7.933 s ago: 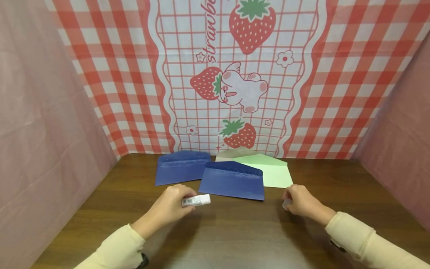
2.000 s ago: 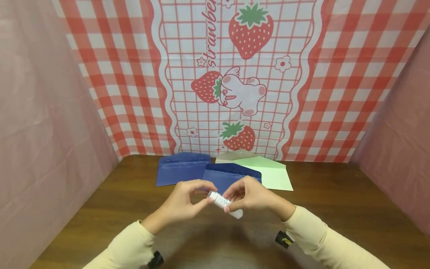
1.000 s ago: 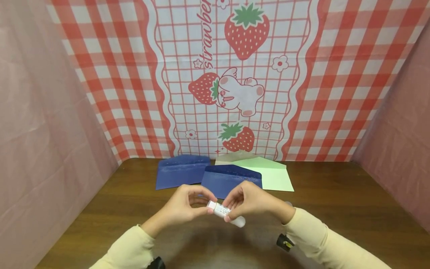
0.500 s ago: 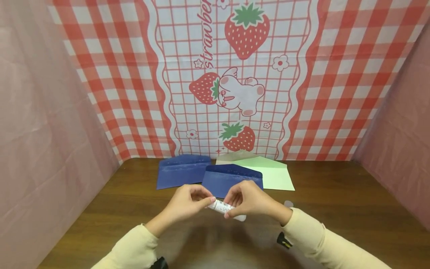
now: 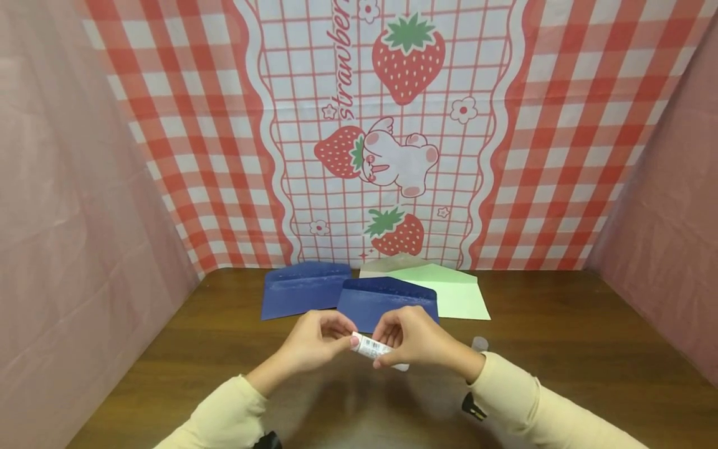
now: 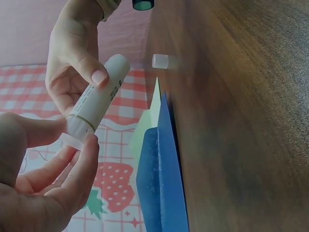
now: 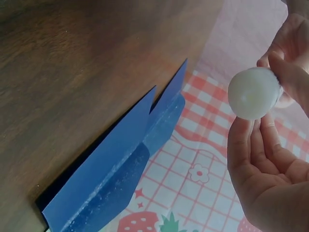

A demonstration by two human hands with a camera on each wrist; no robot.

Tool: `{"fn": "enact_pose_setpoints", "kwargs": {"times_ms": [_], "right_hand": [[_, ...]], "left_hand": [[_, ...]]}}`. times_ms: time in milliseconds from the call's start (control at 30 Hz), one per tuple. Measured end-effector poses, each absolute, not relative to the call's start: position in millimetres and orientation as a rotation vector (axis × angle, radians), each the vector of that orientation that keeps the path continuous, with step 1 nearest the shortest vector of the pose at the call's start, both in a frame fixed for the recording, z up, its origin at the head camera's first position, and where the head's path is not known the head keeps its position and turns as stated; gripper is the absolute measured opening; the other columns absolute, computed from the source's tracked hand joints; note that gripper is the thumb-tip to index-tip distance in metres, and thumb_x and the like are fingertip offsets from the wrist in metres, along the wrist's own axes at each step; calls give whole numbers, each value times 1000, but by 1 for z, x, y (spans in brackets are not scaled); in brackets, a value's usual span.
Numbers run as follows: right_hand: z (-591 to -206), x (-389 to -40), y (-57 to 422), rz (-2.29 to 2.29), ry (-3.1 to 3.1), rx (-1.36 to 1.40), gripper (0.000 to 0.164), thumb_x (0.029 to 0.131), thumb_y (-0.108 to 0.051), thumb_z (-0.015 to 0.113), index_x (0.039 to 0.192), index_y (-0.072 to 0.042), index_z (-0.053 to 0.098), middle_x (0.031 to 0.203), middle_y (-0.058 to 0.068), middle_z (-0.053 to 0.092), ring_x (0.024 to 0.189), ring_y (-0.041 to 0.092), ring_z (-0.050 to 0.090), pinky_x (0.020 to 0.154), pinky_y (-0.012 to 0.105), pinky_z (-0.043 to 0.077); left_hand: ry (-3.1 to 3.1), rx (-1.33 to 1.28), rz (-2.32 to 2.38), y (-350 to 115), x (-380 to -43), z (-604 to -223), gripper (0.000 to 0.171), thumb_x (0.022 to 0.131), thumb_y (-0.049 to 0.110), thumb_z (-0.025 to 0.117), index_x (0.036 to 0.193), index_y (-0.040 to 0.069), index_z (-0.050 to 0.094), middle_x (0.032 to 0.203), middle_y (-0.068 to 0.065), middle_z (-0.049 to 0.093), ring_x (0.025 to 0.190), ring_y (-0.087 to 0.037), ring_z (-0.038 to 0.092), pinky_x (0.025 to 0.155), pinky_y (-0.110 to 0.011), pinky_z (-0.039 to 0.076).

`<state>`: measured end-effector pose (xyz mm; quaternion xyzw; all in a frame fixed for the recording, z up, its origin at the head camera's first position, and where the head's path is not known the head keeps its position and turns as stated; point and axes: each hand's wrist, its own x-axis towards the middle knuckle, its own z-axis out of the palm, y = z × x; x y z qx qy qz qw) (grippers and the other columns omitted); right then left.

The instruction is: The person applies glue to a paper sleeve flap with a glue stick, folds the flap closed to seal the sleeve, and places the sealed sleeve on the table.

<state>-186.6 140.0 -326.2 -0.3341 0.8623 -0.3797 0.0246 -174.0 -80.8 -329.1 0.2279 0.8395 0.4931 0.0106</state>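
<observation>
A white glue stick point(image 5: 370, 347) with printed text is held between both hands above the table. My left hand point(image 5: 311, 343) pinches its base end with thumb and fingertips, as the left wrist view shows up close. My right hand point(image 5: 412, 340) grips the body, thumb on one side and fingers on the other. The right wrist view faces the round white glue end point(image 7: 253, 93), which is uncapped. A small translucent cap point(image 5: 480, 343) stands on the table beside the right wrist, also seen in the left wrist view.
Behind the hands lie two dark blue envelopes, one at the left point(image 5: 305, 293) and one nearer point(image 5: 387, 305), flaps up. A light green envelope point(image 5: 462, 296) and a greyish one point(image 5: 387, 265) lie farther back, against the strawberry-print cloth point(image 5: 404, 156). Brown wooden table point(image 5: 213, 349).
Earlier the hands were apart, the left with the glue stick, the right with the cap. The cap now stands on the table; both hands hold the stick, left fingers shifting at its base.
</observation>
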Motion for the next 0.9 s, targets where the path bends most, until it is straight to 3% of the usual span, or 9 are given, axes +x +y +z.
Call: {"fn": "enact_pose_setpoints", "kwargs": {"times_ms": [233, 500, 667, 900], "right_hand": [[-319, -187, 142, -1188, 2499, -1032, 29, 72, -14, 82, 95, -4, 68, 80, 3, 69, 69, 2, 60, 62, 21, 53], [-311, -188, 142, -1222, 2399, -1003, 31, 76, -13, 79, 102, 2, 67, 90, 10, 72, 78, 5, 65, 70, 18, 54], [-317, -190, 143, -1238, 2467, -1010, 30, 77, -16, 79, 100, 0, 68, 90, 9, 73, 77, 4, 66, 70, 18, 54], [-323, -191, 140, -1283, 2645, -1104, 29, 74, -21, 82, 97, -6, 70, 86, 5, 74, 73, 1, 67, 71, 19, 55]], "left_hand": [[2542, 796, 1559, -81, -175, -320, 16, 83, 3, 71, 97, -4, 67, 94, -17, 71, 87, -16, 68, 80, -21, 56], [2623, 907, 1411, -76, -176, -304, 14, 84, 3, 70, 98, 2, 68, 94, -10, 70, 91, -16, 66, 82, -24, 56], [2714, 947, 1363, -71, -176, -301, 14, 84, 7, 71, 96, 1, 68, 90, -10, 71, 85, -15, 67, 76, -20, 56], [2895, 628, 1350, -66, -174, -295, 11, 79, 16, 76, 83, 7, 71, 76, -4, 71, 65, -6, 62, 60, -20, 51]]}}
